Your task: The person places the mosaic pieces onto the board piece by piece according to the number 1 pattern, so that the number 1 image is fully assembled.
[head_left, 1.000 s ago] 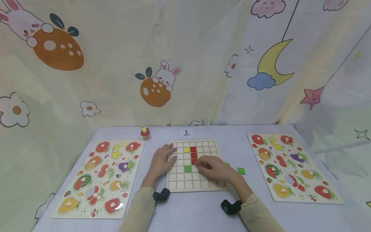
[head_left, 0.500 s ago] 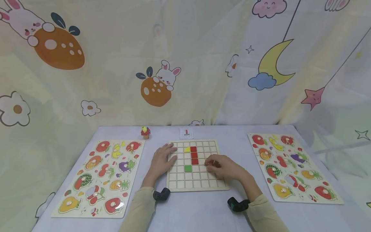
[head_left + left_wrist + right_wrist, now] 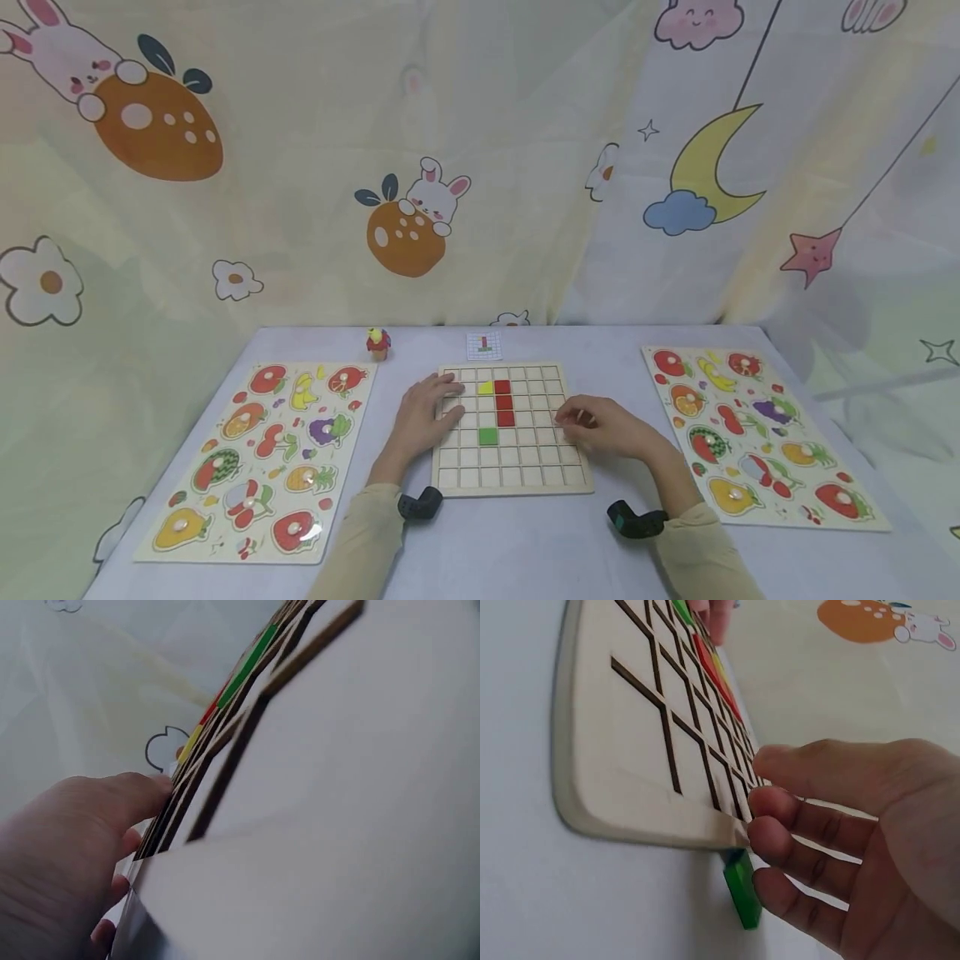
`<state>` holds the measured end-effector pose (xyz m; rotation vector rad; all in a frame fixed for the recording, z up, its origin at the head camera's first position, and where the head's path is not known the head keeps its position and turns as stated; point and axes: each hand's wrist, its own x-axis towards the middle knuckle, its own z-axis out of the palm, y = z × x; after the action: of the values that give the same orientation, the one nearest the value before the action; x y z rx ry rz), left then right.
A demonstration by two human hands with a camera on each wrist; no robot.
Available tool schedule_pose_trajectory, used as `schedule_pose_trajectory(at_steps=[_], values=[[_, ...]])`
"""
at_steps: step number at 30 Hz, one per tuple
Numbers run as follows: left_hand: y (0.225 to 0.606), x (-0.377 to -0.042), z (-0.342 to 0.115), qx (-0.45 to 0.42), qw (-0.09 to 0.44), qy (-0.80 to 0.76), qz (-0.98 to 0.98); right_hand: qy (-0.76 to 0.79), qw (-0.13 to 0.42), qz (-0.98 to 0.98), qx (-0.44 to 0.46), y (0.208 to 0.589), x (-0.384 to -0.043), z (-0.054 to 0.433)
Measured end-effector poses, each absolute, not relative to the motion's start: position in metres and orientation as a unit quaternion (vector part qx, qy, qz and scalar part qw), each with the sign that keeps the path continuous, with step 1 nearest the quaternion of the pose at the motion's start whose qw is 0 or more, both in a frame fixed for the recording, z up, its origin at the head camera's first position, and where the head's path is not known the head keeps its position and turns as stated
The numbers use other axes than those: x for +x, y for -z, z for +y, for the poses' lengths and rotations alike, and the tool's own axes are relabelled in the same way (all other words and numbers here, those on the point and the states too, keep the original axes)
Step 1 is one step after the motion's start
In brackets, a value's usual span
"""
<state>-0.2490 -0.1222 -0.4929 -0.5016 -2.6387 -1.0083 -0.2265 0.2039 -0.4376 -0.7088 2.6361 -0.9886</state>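
My left hand (image 3: 427, 417) rests at the left edge of a wooden grid board (image 3: 525, 477), thumb and fingertips lying over its rim. Three red square tiles (image 3: 506, 403) stand in a column on the grid, with a yellow tile (image 3: 486, 387) left of the top one. A green tile (image 3: 488, 437) sits lower left of the column. By the board's right edge is my right hand (image 3: 611, 429), fingers loosely bent and nothing visible between them. In the right wrist view a loose green tile (image 3: 742, 892) lies beside the board, right by those fingertips.
Fruit puzzle boards lie on both sides, one at left (image 3: 195, 556) and one at right (image 3: 772, 511). Behind the grid board are a small printed pattern card (image 3: 483, 345) and a toy parrot (image 3: 378, 343). A printed curtain (image 3: 525, 208) hangs behind the table.
My right hand has moved right, from beside the red tiles to the board's right edge, now covering the loose green tiles in the head view. The left hand has stayed in place.
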Motion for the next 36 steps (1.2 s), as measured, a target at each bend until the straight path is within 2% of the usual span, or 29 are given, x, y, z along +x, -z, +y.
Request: schedule_pose_trajectory(at_steps=[8, 15, 26, 36], values=[[0.495, -0.25, -0.12, -0.19, 0.106, 0.346, -0.913, 0.32, 0.117, 0.918, -0.201, 0.435, -0.228, 0.225], [0.497, -0.25, -0.12, -0.197, 0.103, 0.334, -0.916, 0.303, 0.133, 0.927, -0.177, 0.436, -0.229, 0.236], [0.496, -0.25, -0.12, -0.201, 0.096, 0.33, -0.917, 0.297, 0.137, 0.933, -0.15, 0.437, -0.227, 0.229], [0.495, -0.248, -0.119, -0.211, 0.126, 0.33, -0.911, 0.269, 0.125, 0.947, -0.125, 0.437, -0.226, 0.222]])
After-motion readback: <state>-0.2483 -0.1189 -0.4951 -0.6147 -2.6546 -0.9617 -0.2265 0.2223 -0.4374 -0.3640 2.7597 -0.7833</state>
